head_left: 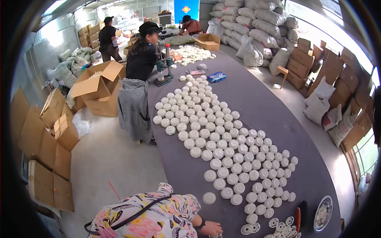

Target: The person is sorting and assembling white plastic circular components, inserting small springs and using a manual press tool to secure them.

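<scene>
While reaching low over the grey desk [293,131] with the left hand [211,229], has the fingers [218,229] down by a white piece [216,236] at the lower edge; cannot tell whether grasping or only touching. Near the right, white perforated discs [281,226] beside a shiny oval tray [316,222] of small parts. Beyond, a long band of round white caps [238,158] along the desk. Past those, a blue packet [217,77], then a green press [169,65] beside a co-worker [139,63] in black. Farthest back, stacked white sacks [265,29].
</scene>
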`<action>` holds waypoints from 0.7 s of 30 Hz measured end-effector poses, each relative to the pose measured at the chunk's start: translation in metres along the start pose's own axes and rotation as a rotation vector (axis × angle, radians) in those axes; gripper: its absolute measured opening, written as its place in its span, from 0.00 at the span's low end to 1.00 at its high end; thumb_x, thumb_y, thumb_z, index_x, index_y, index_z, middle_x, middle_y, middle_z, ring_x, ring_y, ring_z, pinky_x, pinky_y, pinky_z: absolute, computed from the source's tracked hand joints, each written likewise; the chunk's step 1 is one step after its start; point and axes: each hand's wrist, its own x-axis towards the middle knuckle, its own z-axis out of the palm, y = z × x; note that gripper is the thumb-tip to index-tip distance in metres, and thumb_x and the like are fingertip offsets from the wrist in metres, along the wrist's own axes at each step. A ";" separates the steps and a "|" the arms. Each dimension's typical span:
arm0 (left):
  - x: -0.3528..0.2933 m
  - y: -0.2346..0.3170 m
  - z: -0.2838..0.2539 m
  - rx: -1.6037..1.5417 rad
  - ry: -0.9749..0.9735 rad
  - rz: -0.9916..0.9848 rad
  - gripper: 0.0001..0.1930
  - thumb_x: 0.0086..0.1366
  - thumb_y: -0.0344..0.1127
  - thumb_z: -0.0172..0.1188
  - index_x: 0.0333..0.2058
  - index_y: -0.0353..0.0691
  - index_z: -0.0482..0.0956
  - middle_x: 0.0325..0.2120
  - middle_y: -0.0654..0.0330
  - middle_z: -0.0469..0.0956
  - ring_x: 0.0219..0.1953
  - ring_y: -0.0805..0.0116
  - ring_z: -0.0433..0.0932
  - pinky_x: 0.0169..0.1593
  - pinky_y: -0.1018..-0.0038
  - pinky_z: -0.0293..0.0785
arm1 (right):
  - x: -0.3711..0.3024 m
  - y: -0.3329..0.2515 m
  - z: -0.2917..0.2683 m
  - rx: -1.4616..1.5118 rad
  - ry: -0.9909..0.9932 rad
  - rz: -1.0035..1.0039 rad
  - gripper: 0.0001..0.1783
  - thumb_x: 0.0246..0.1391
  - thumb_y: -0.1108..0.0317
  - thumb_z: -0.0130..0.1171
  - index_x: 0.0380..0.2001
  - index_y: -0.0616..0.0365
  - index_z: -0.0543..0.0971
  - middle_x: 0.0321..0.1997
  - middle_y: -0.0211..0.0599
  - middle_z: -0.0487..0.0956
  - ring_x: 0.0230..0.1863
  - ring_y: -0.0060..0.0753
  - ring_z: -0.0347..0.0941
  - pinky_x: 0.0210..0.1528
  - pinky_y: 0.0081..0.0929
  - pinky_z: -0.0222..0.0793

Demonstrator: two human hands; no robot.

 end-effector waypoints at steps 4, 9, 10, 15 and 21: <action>-0.002 0.002 0.006 0.047 -0.038 -0.016 0.13 0.49 0.41 0.59 0.36 0.50 0.76 0.41 0.59 0.71 0.46 0.59 0.70 0.45 0.59 0.66 | -0.005 0.010 0.006 -0.024 -0.010 0.010 0.36 0.51 0.50 0.57 0.59 0.55 0.62 0.59 0.52 0.65 0.61 0.62 0.56 0.58 0.54 0.53; -0.001 -0.002 -0.010 0.029 0.000 0.049 0.11 0.51 0.41 0.59 0.34 0.48 0.77 0.44 0.60 0.71 0.48 0.58 0.69 0.48 0.57 0.65 | -0.004 0.018 0.013 -0.022 -0.041 0.107 0.37 0.51 0.51 0.56 0.61 0.58 0.59 0.62 0.50 0.62 0.64 0.61 0.51 0.60 0.56 0.49; -0.015 -0.011 0.014 0.041 -0.022 -0.016 0.11 0.51 0.41 0.59 0.34 0.48 0.77 0.44 0.60 0.71 0.48 0.58 0.69 0.48 0.57 0.65 | 0.000 0.031 0.041 0.025 -0.095 0.083 0.38 0.52 0.52 0.55 0.61 0.58 0.58 0.62 0.49 0.61 0.64 0.60 0.50 0.60 0.56 0.48; -0.007 -0.014 0.012 0.015 0.148 0.032 0.10 0.38 0.37 0.61 0.23 0.41 0.78 0.43 0.53 0.71 0.46 0.60 0.68 0.51 0.66 0.60 | -0.006 0.039 0.039 0.019 0.014 0.050 0.39 0.51 0.50 0.55 0.61 0.60 0.57 0.63 0.49 0.60 0.66 0.60 0.47 0.61 0.57 0.45; -0.003 -0.014 0.017 0.059 0.136 0.068 0.13 0.38 0.38 0.61 0.26 0.39 0.78 0.42 0.53 0.71 0.47 0.60 0.68 0.51 0.65 0.61 | -0.010 0.026 0.030 -0.098 0.006 0.024 0.40 0.51 0.48 0.55 0.61 0.60 0.57 0.64 0.49 0.59 0.66 0.61 0.46 0.61 0.58 0.44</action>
